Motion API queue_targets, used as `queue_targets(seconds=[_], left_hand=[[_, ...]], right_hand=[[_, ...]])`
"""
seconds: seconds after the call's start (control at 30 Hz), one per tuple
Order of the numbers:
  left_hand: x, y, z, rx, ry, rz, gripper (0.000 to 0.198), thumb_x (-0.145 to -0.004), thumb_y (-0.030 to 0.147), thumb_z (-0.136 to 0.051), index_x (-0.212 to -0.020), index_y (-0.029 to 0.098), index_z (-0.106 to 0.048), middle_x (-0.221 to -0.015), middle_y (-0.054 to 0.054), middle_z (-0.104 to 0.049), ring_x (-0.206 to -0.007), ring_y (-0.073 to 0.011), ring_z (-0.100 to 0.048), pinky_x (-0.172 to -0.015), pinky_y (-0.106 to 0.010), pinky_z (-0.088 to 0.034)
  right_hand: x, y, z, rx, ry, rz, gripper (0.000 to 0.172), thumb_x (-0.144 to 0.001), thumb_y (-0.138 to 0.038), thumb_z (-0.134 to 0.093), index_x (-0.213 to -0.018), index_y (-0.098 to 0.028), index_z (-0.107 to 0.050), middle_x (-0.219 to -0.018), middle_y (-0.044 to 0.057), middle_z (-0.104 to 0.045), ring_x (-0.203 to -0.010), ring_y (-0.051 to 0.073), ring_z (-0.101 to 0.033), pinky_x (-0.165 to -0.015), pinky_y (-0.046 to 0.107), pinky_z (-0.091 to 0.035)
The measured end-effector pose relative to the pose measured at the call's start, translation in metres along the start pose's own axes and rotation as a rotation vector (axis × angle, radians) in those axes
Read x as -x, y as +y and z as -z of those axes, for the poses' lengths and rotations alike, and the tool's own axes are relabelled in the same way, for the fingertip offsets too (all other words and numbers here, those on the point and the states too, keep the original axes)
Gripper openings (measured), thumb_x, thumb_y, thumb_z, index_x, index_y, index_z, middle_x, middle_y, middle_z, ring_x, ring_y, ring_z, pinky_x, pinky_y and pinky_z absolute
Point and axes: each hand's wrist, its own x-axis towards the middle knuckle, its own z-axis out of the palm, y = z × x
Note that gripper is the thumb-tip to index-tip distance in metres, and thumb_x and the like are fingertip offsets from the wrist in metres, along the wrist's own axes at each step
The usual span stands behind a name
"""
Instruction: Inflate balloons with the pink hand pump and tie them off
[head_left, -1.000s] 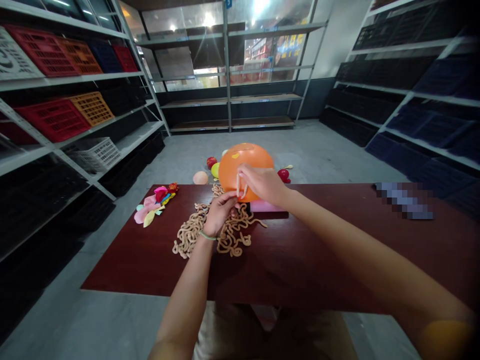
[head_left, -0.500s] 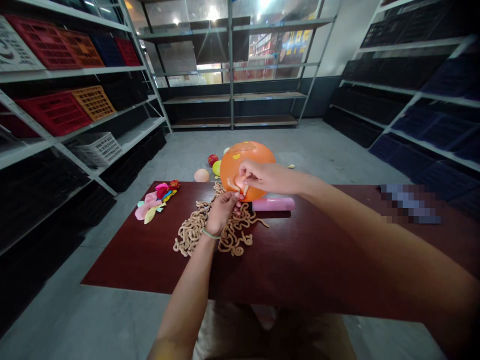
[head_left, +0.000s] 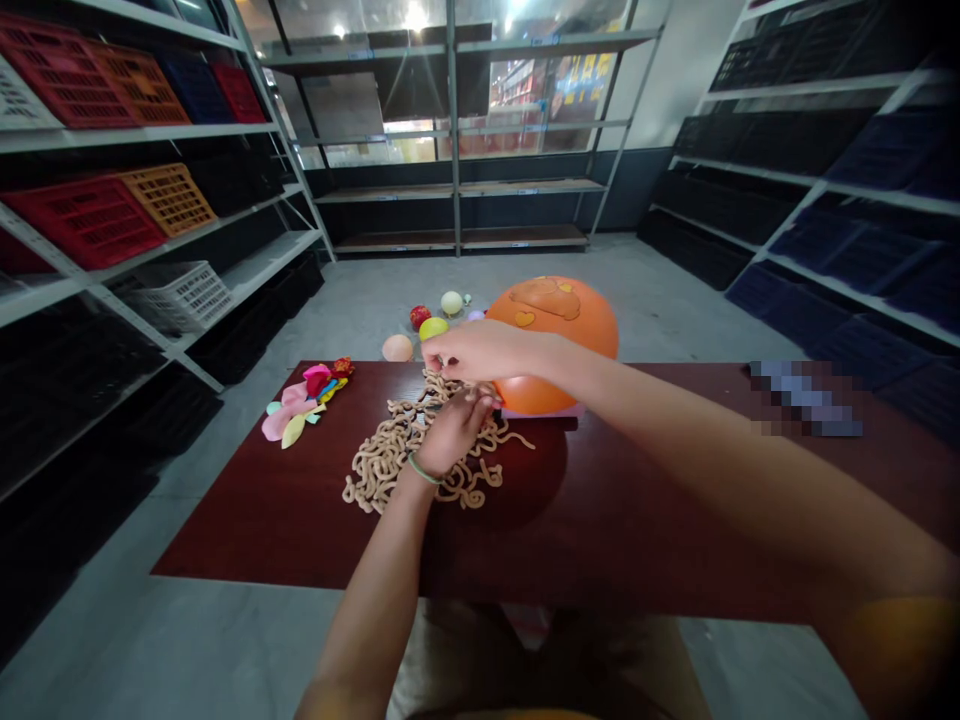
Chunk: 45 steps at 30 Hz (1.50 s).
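Note:
My left hand (head_left: 454, 432) is closed around the neck of an inflated orange balloon (head_left: 577, 330) printed with a heart and other shapes. The balloon leans to the right, past my fingers. To the left of it, my right hand (head_left: 484, 350) is held above the far end of a tangled pile of thick tan cord (head_left: 386, 455). Its fingers are curled together, and whatever is between them is hidden. Under the balloon, only the edge of a pink cylinder (head_left: 579, 411) shows on the dark red table (head_left: 637, 520).
Several flat, uninflated balloons (head_left: 289, 412) lie at the table's left. Beyond the far edge, small inflated balloons (head_left: 397, 348) rest on the floor. A blurred-out item (head_left: 810, 398) lies at the right. Shelving with crates (head_left: 82, 220) stands along the sides.
The orange balloon has swung right and now covers most of the pink cylinder. My right hand has moved left, from the balloon's neck to above the cord. The left hand keeps its hold.

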Motion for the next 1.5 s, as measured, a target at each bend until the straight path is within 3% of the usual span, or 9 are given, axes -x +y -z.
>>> queue_targets(seconds=[0.33, 0.47, 0.53, 0.67, 0.8, 0.93, 1.1, 1.3, 1.5], left_hand=[[0.001, -0.004, -0.011, 0.185, 0.061, 0.247, 0.052, -0.096, 0.056, -0.044, -0.072, 0.016, -0.067, -0.058, -0.002, -0.06, -0.053, -0.0141, -0.053, -0.056, -0.027, -0.041], [-0.001, -0.003, -0.011, 0.282, 0.121, 0.296, 0.058, -0.093, 0.064, -0.043, -0.076, 0.015, -0.068, -0.065, -0.004, -0.063, -0.058, -0.0142, -0.057, -0.059, -0.027, -0.044], [-0.002, -0.002, -0.01, 0.293, 0.127, 0.299, 0.059, -0.093, 0.065, -0.042, -0.078, 0.015, -0.068, -0.067, -0.004, -0.064, -0.06, -0.0146, -0.057, -0.06, -0.027, -0.045], [-0.001, -0.001, -0.01, 0.178, 0.113, 0.237, 0.056, -0.096, 0.06, -0.04, -0.075, 0.016, -0.068, -0.068, -0.004, -0.064, -0.062, -0.0147, -0.057, -0.064, -0.028, -0.045], [-0.001, -0.002, -0.009, 0.096, 0.126, 0.187, 0.056, -0.097, 0.058, -0.04, -0.071, 0.016, -0.067, -0.067, -0.004, -0.065, -0.063, -0.0151, -0.057, -0.066, -0.029, -0.045], [-0.001, -0.004, -0.009, 0.114, 0.129, 0.184, 0.055, -0.095, 0.059, -0.043, -0.071, 0.016, -0.069, -0.067, -0.005, -0.065, -0.062, -0.0153, -0.058, -0.065, -0.028, -0.045], [-0.003, -0.007, -0.008, 0.324, 0.206, 0.333, 0.053, -0.091, 0.06, -0.051, -0.07, 0.015, -0.069, -0.065, -0.004, -0.065, -0.06, -0.0137, -0.058, -0.06, -0.026, -0.045], [-0.007, -0.005, -0.003, 0.893, 0.303, 0.512, 0.038, -0.075, 0.05, -0.077, -0.073, 0.013, -0.069, -0.068, -0.001, -0.064, -0.056, -0.0077, -0.056, -0.059, -0.022, -0.049], [-0.009, -0.001, 0.002, 1.036, 0.356, 0.509, 0.032, -0.066, 0.035, -0.086, -0.075, 0.012, -0.066, -0.067, 0.002, -0.061, -0.057, -0.005, -0.053, -0.059, -0.019, -0.049]], right_hand=[[0.004, -0.004, -0.01, -0.118, 0.014, 0.036, 0.01, -0.089, -0.016, -0.052, -0.089, -0.021, -0.06, -0.083, -0.003, -0.064, -0.066, 0.01, -0.046, -0.06, 0.026, -0.03], [0.018, 0.01, 0.003, -0.057, 0.194, -0.009, 0.013, -0.093, -0.024, -0.051, -0.103, -0.023, -0.059, -0.091, 0.001, -0.065, -0.084, 0.017, -0.051, -0.071, 0.029, -0.034], [0.027, 0.019, 0.006, 0.06, 0.213, 0.014, 0.01, -0.093, -0.024, -0.052, -0.092, -0.023, -0.062, -0.091, 0.003, -0.064, -0.091, 0.02, -0.048, -0.076, 0.032, -0.033], [0.037, 0.024, 0.004, 0.186, 0.081, 0.05, 0.028, -0.089, -0.026, -0.058, -0.06, -0.022, -0.058, -0.075, 0.004, -0.057, -0.089, 0.022, -0.043, -0.079, 0.036, -0.028], [0.029, 0.02, -0.003, 0.228, 0.026, 0.102, 0.031, -0.083, -0.024, -0.063, -0.054, -0.021, -0.056, -0.069, 0.004, -0.055, -0.085, 0.021, -0.041, -0.078, 0.038, -0.027], [0.022, 0.024, -0.006, 0.195, 0.101, 0.131, 0.032, -0.08, -0.03, -0.071, -0.054, -0.02, -0.055, -0.061, 0.002, -0.051, -0.081, 0.019, -0.041, -0.079, 0.039, -0.03], [0.035, 0.027, 0.001, 0.327, 0.183, 0.084, 0.033, -0.092, -0.027, -0.059, -0.059, -0.019, -0.056, -0.069, 0.003, -0.057, -0.083, 0.019, -0.044, -0.082, 0.04, -0.027], [0.054, 0.014, -0.002, 0.586, 0.274, 0.147, 0.02, -0.094, -0.025, -0.052, -0.081, -0.02, -0.066, -0.093, 0.004, -0.065, -0.095, 0.021, -0.046, -0.085, 0.041, -0.024], [0.071, 0.019, -0.009, 0.498, 0.282, 0.141, 0.02, -0.093, -0.025, -0.053, -0.084, -0.025, -0.07, -0.098, 0.002, -0.069, -0.099, 0.022, -0.05, -0.092, 0.042, -0.025]])
